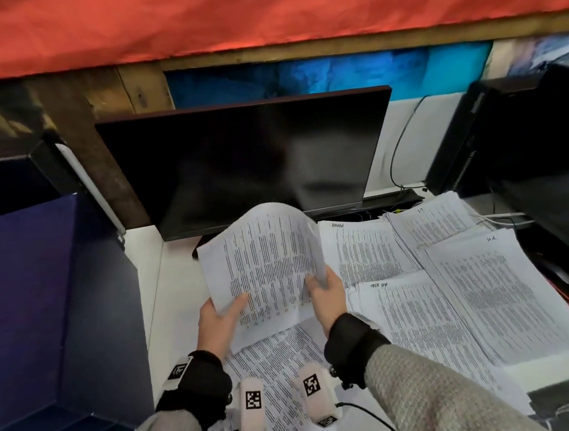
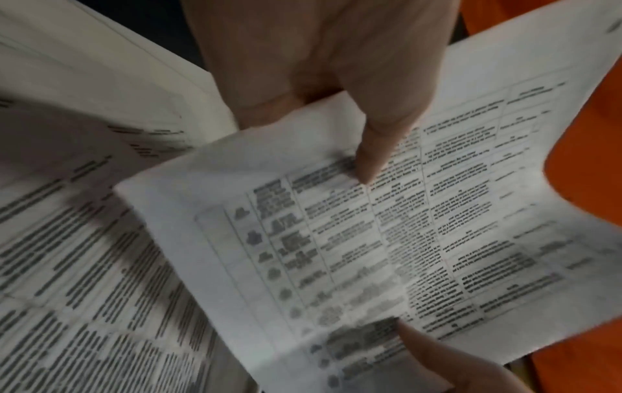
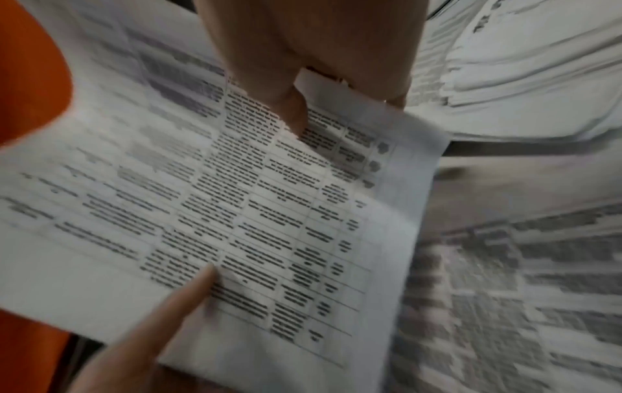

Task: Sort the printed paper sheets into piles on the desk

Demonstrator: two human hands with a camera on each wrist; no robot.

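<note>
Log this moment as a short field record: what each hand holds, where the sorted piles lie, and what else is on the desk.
left hand: grips the held sheets at their lower left, thumb on top
right hand: grips the same sheets at their right edge
held sheets: lifted off the desk, top curling over
piles: several, overlapping, right of the hands
loose sheets: flat under the wrists
monitor: dark, behind the sheets

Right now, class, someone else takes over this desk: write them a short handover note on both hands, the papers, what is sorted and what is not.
Left hand and right hand both grip the curled bundle of white printed sheets, held up before the dark monitor.
Done: several piles of printed sheets lie on the white desk, right of the hands.
Left: sort the held bundle and the loose printed sheets lying under the hands.
</note>
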